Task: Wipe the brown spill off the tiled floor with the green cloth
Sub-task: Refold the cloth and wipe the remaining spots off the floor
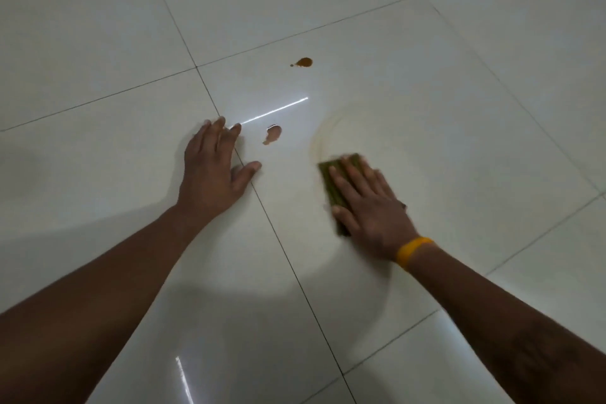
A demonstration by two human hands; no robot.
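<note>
Partly done: right hand (370,207) presses the cloth (333,188) flat over a faint smear (323,133); two drops (304,62) (273,134) remain; left hand (213,167) rests open on the floor (459,75).

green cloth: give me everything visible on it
The green cloth is a folded, olive-green pad with a ribbed, fibrous look, lying flat on the white tiled floor. The right hand presses on it with straight fingers, covering most of it; only its left edge and far corner show. It is motion-blurred. A faint brownish curved smear runs just beyond it.
</note>
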